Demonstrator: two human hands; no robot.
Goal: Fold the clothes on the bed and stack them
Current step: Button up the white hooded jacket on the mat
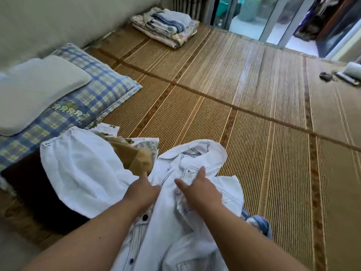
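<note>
From 9 to 3 o'clock, woven mat [214, 114]. At 6 o'clock on it, crumpled pale shirt [172, 222], collar toward 12; at 8 o'clock, beside it, white garment [82, 173]. Far off at 12 o'clock, folded stack [166, 26]. Gripping shirt cloth: left hand [142, 190], right hand [201, 190], thumb splayed.

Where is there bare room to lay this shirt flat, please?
The woven straw mat is bare between the blue plaid pillow, the far folded stack and the small right-edge items. Crowded: near-left white clothes pile beside the pale denim shirt.
</note>
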